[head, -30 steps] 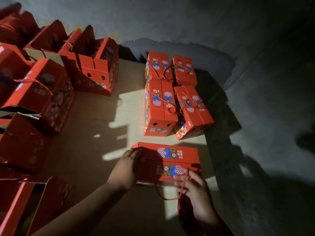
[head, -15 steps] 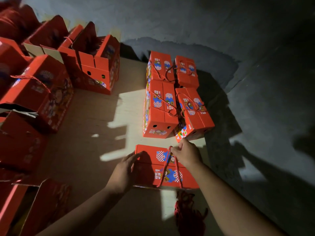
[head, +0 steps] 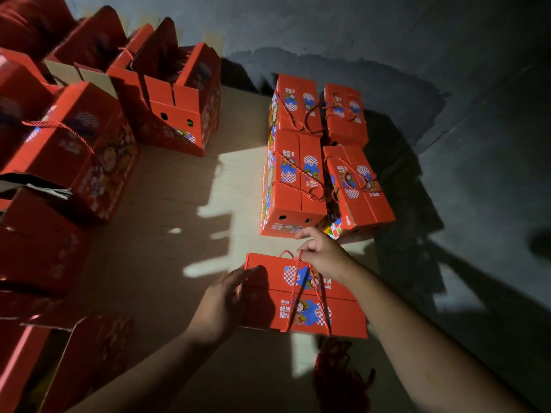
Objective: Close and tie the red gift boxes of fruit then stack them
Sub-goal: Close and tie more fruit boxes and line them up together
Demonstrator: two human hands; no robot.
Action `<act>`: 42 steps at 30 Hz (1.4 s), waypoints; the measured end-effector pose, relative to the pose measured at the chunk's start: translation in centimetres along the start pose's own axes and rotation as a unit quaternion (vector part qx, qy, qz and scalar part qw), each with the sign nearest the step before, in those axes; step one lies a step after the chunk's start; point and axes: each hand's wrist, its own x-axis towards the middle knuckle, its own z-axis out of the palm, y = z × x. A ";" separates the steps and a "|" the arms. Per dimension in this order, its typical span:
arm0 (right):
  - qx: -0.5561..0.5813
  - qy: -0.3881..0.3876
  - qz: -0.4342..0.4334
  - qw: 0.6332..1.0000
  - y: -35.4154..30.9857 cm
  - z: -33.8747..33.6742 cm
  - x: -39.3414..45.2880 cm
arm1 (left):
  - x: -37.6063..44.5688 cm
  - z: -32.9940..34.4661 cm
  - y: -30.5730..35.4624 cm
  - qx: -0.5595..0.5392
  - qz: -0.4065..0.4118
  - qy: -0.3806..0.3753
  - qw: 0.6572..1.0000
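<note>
Closed red cardboard gift box nearest the person: lid w/ white Chinese characters in two spots, approx. 鲜果 on the near panel, rest too blurred to read; small white logo badge above them, illegible. Four tied red cardboard boxes behind: similar white print on lids and ends, too small to read. No numbers legible.

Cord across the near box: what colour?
Red cord, pinched by the right hand; head view shows it.
</note>
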 end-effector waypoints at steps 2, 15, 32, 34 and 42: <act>0.028 0.005 -0.034 0.999 0.1 -0.2 -0.9 | 0.1 0.0 0.2 0.003 0.001 0.002 1.000; -0.190 0.076 0.017 0.979 1.7 0.5 -1.1 | 0.0 -0.2 0.9 -0.016 -0.020 -0.007 1.000; 0.007 0.043 0.062 0.997 -1.2 0.4 -1.1 | -0.4 -0.5 1.7 -0.005 -0.038 -0.022 0.999; 0.027 0.038 0.016 0.999 -2.0 0.4 -2.5 | -0.2 -0.5 1.6 -0.006 -0.038 -0.024 0.999; -0.058 -0.095 -0.015 0.994 -6.1 -2.8 -10.9 | -0.3 0.0 1.0 -0.036 -0.027 -0.011 0.999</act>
